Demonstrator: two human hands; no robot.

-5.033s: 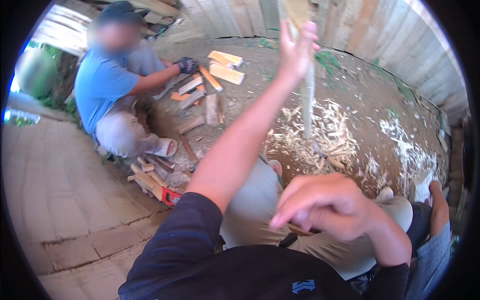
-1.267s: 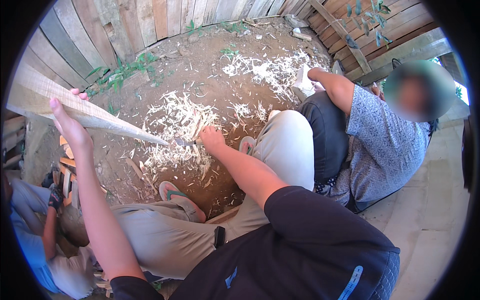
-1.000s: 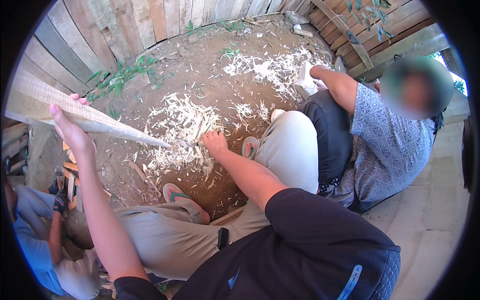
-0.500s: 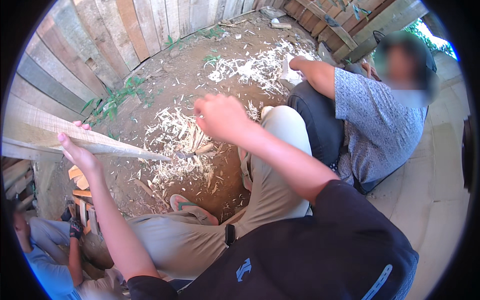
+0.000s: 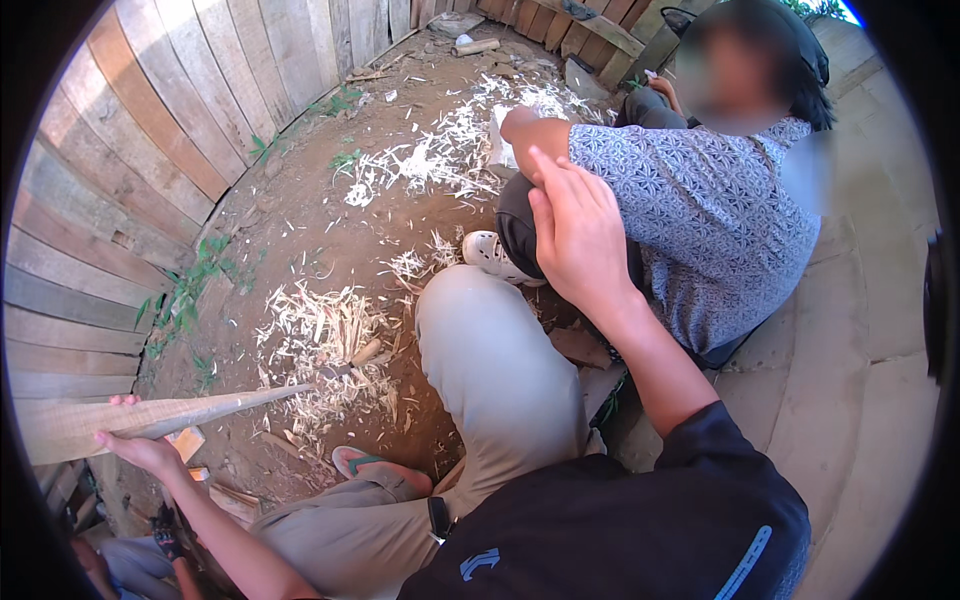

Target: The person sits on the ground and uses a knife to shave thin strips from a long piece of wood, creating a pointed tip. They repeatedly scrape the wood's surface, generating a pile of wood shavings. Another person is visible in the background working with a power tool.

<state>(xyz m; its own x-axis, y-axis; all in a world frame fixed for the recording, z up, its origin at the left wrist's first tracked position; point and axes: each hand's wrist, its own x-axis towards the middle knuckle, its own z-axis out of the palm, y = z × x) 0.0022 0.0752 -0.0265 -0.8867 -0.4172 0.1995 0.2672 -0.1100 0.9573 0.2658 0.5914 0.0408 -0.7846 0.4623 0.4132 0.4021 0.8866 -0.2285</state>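
My left hand (image 5: pixel 150 455) grips the underside of a long pale wooden piece (image 5: pixel 190 412) that tapers to a point toward the middle. Its tip hangs over or rests by a knife (image 5: pixel 366 352) with a wooden handle and dark blade, which lies on a heap of curled wood shavings (image 5: pixel 330 315). Raised on the right, my right hand (image 5: pixel 582 225) holds nothing, its fingers stretched out. From this view it overlaps the patterned sleeve (image 5: pixel 650 180) of a co-worker; whether it touches cannot be made out.
A co-worker sits close on my right, one hand (image 5: pixel 535 135) by a pale block, beside white shavings (image 5: pixel 430 160). Another person's gloved hand (image 5: pixel 166 535) shows at lower left, near wood offcuts (image 5: pixel 235 500). A plank wall (image 5: pixel 150 110) curves along the left and back.
My right hand has moved from above the shavings to the right, and its fingers have straightened. The view has turned rightward. My left hand still holds the tapered wood.
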